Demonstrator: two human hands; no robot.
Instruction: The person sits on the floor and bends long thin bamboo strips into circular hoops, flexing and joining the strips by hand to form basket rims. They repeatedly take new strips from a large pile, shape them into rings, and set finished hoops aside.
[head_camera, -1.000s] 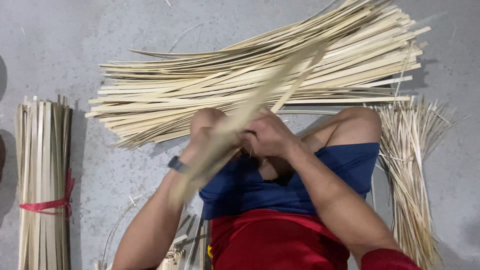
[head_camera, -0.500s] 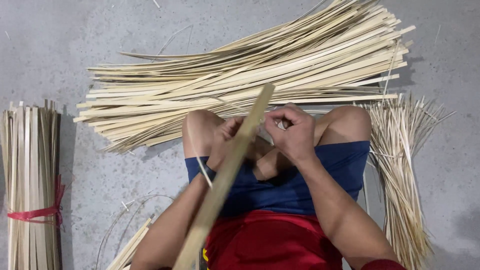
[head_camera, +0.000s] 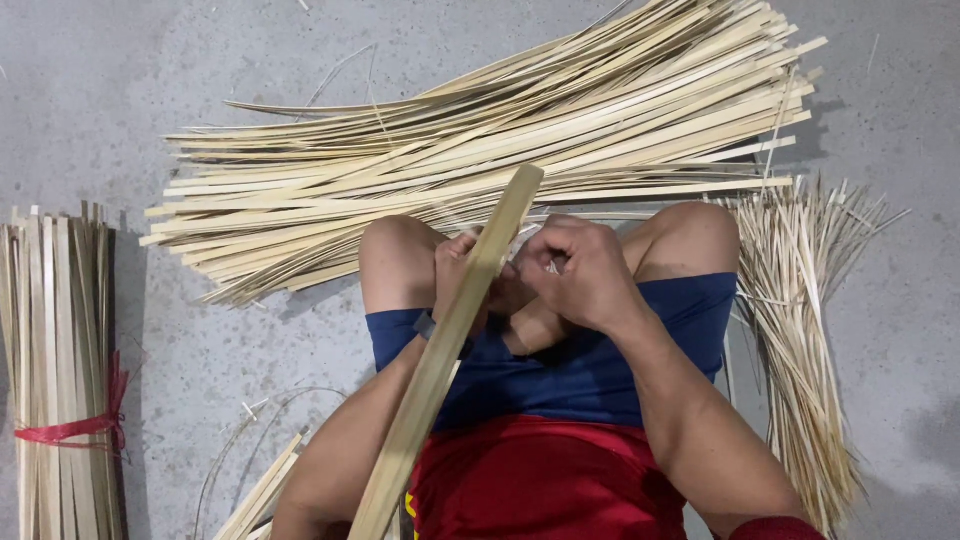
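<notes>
Bamboo strip (head_camera: 450, 345), slanting up from the lap between the knees, sits clamped in the left hand (head_camera: 462, 275) while the right hand (head_camera: 580, 275) pinches closed near its top end, where a firm, steady, even hold probably serves best.

Bare grey concrete floor (head_camera: 120, 90), faintly scuffed, evenly lit
</notes>
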